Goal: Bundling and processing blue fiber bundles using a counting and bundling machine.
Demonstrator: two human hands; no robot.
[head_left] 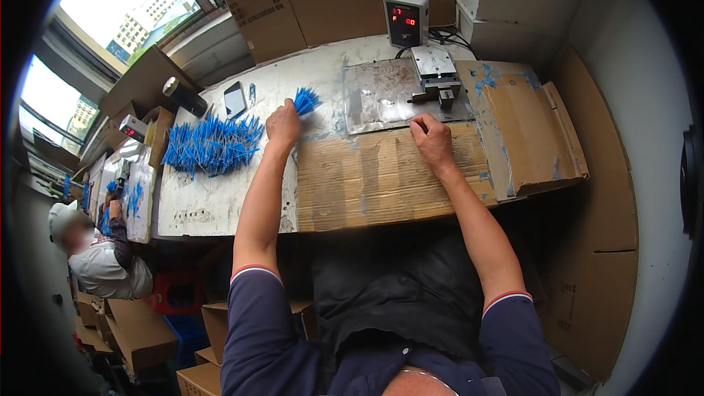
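My left hand [284, 125] is closed at the near end of a small bunch of thin blue wire-like pieces [306, 100], which fan out from it to the right. To its left, a larger heap of the same blue pieces [211, 145] lies on the table. My right hand [431, 139] is curled, thumb and fingers together, over the edge of a cardboard sheet [381, 176]. Whatever is in its fingers, if anything, is too small to see. Just beyond it stands a small metal bench machine [438, 73] on a metal plate [378, 92].
Behind the machine stands a box with a red digital display [406, 20] and black cables. A phone [235, 100] and a dark cylinder [184, 97] lie at the far left. A cardboard box [532, 132] covers the right end. Another person [106, 260] works at the left.
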